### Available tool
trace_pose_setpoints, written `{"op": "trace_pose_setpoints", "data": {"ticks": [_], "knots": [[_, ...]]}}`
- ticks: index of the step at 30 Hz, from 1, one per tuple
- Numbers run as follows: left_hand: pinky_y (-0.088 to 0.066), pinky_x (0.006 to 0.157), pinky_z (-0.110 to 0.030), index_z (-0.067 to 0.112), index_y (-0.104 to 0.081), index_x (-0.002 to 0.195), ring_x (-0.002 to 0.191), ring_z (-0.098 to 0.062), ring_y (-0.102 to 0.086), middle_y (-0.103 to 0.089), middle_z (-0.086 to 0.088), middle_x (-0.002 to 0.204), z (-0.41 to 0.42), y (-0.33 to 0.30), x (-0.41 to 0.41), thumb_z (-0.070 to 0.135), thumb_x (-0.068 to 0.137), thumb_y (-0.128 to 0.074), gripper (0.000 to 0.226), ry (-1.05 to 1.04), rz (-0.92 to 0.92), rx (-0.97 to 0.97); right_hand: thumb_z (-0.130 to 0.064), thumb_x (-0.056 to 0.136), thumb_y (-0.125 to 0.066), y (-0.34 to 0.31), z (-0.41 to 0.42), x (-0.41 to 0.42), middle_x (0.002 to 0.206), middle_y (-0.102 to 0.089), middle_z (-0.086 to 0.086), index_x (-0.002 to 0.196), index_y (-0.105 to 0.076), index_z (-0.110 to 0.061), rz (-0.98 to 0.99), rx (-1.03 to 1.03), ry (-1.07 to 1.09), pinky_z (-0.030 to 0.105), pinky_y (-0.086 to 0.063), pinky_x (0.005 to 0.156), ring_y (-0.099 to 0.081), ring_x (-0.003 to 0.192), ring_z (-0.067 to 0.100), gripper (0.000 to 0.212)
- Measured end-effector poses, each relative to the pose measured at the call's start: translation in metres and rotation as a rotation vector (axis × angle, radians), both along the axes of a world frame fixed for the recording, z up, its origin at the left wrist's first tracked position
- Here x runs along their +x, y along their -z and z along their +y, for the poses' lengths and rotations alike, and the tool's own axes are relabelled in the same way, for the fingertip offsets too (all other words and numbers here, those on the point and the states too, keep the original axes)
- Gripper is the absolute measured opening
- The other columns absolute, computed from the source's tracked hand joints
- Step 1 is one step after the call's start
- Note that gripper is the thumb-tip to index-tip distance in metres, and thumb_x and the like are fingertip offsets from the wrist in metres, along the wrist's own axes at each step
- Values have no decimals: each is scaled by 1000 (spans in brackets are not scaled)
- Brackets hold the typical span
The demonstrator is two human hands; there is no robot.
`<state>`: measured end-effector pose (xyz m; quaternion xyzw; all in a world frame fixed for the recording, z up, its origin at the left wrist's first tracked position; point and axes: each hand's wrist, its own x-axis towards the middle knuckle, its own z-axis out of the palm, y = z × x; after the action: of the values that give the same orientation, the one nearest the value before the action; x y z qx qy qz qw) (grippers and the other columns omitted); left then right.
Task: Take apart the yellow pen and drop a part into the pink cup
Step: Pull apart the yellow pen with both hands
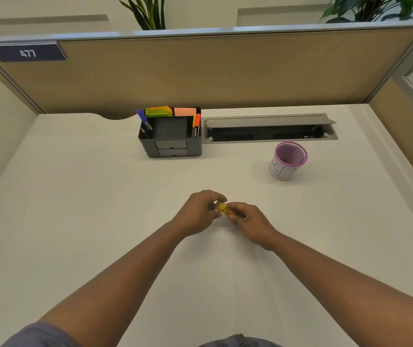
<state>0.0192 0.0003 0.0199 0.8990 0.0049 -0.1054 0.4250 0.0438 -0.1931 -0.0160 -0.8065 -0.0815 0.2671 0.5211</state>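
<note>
Both of my hands meet above the middle of the white desk, holding the yellow pen [224,209] between them. My left hand [199,212] grips its left end with curled fingers. My right hand [248,220] pinches its right end. Only a short yellow stretch of the pen shows between the fingers; the rest is hidden inside my hands. The pink mesh cup [289,160], wrapped in a white paper label, stands upright to the far right of my hands. Something small and dark lies at its bottom.
A black desk organiser [171,136] with markers, sticky notes and small drawers stands at the back centre. To its right a grey cable tray [270,127] lies open in the desk. A tan partition [200,71] closes the back and sides.
</note>
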Motion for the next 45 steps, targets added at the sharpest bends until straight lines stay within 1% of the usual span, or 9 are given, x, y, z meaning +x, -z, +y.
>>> {"op": "trace_pose_setpoints", "data": {"ticks": [2, 6, 11, 16, 24, 29, 31, 41, 45], "knots": [[-56, 88, -30, 18, -73, 118, 94, -14, -66, -70, 0, 113, 2, 0, 0, 3, 88, -73, 34, 3, 1, 0, -15, 101, -61, 0, 0, -1, 117, -73, 3, 123, -69, -26, 3, -8, -27, 36, -51, 94, -65, 106, 23, 26], [-54, 83, -26, 19, -75, 111, 86, -2, -64, -68, 5, 102, 2, -1, -1, 8, 87, -75, 27, -6, -18, -1, -18, 93, -74, -1, 0, -3, 113, -71, -1, 122, -68, -25, -30, -2, 4, 38, -55, 93, -64, 99, 18, 31], [-57, 88, -30, 18, -74, 115, 93, -13, -67, -70, 2, 108, 0, -3, -1, 12, 86, -78, 30, -22, -6, -1, -16, 94, -72, -1, 1, -1, 111, -70, -2, 117, -70, -23, -95, -55, 21, 34, -52, 91, -64, 102, 19, 24], [-50, 79, -15, 17, -76, 113, 88, -6, -65, -71, 2, 107, 0, -5, 0, 10, 84, -80, 30, -19, -20, -2, -14, 92, -75, -2, 2, -2, 114, -71, 1, 121, -70, -20, -128, -81, 29, 35, -53, 94, -65, 106, 21, 30], [-57, 82, -27, 13, -78, 109, 87, -15, -67, -74, -2, 100, 2, -9, -1, 6, 85, -79, 25, 6, -48, 5, -13, 86, -80, -5, 3, -4, 109, -75, 1, 114, -74, -16, -164, -105, 58, 32, -55, 87, -68, 97, 19, 29], [-59, 79, -32, 15, -80, 103, 85, -17, -67, -73, 0, 94, 3, -10, -2, 6, 84, -78, 21, 31, -54, 11, -11, 86, -80, -5, 1, -6, 103, -74, -2, 112, -76, -17, -183, -114, 33, 15, -46, 78, -64, 89, 6, 27], [-59, 82, -33, 15, -79, 105, 88, -17, -67, -74, -2, 98, 2, -9, -2, 7, 84, -79, 22, 23, -61, 12, -12, 85, -81, -6, 1, -7, 102, -75, -2, 110, -76, -18, -193, -117, 49, 13, -45, 76, -65, 89, 8, 27], [-61, 87, -33, 16, -77, 109, 93, -16, -70, -75, -1, 104, 3, -7, 2, 8, 85, -78, 25, 9, 0, -9, -11, 86, -81, -4, 2, -9, 105, -77, 4, 112, -76, -14, -144, -82, 73, 31, -56, 88, -69, 95, 22, 27], [-60, 80, -32, 23, -72, 103, 91, -10, -71, -75, 2, 102, 3, -6, 1, 9, 86, -77, 23, -48, 63, -130, -8, 86, -80, -2, 1, -8, 104, -76, 3, 107, -76, -17, -94, -37, 105, 32, -56, 88, -70, 97, 23, 24]]}}
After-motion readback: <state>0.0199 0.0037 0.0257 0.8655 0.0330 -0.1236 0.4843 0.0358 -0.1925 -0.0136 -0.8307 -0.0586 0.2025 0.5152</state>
